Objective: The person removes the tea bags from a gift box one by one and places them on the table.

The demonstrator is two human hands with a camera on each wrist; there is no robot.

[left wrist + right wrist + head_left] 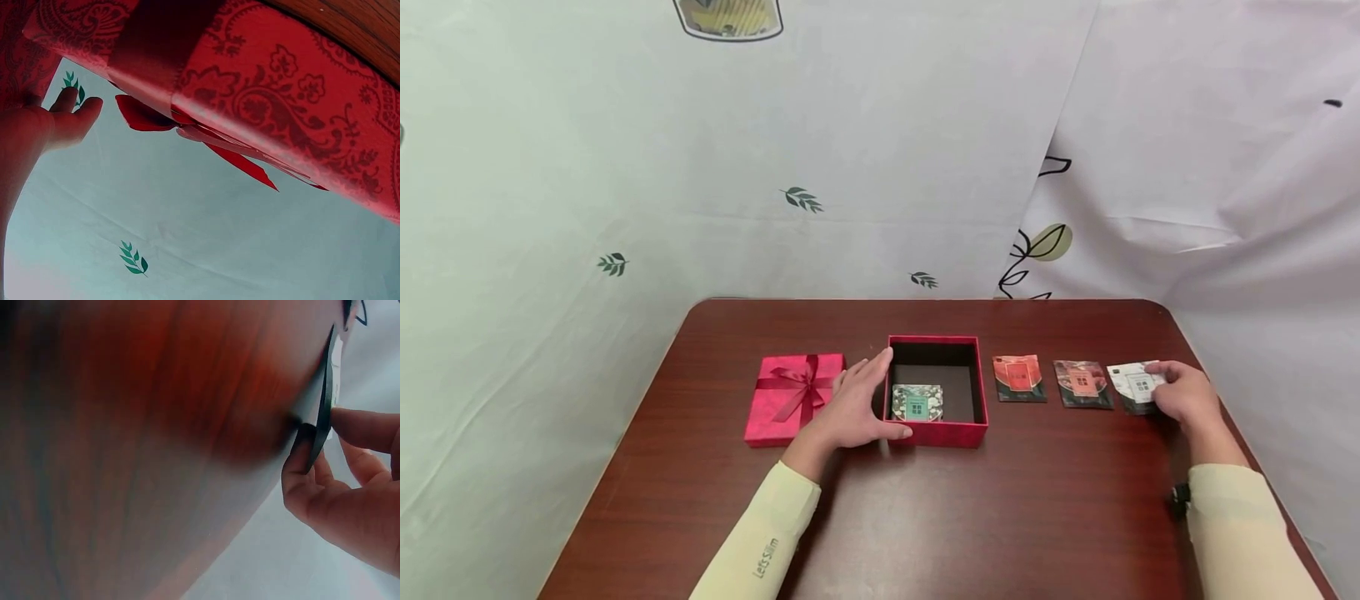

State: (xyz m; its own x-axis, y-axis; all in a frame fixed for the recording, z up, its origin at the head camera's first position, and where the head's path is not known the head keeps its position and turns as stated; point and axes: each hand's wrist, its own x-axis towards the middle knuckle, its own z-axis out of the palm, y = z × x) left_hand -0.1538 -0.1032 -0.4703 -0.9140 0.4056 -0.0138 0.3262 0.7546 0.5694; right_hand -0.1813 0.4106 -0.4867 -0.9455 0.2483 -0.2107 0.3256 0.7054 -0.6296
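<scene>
My left hand is spread at the left side of an uncovered red box. Its thumb lies along the front wall and its fingers reach up by the left rim. Inside the box, a green and white patterned tea sachet lies at the front left. At the right end of a row, my right hand pinches a white and dark tea sachet by its right edge. In the right wrist view that sachet shows edge-on between thumb and fingers, tilted up off the table.
Left of the box lies its red patterned lid, tied with a dark red ribbon bow, close to my left hand. Right of the box lie an orange-red sachet and a dark red sachet. A white curtain hangs behind the wooden table.
</scene>
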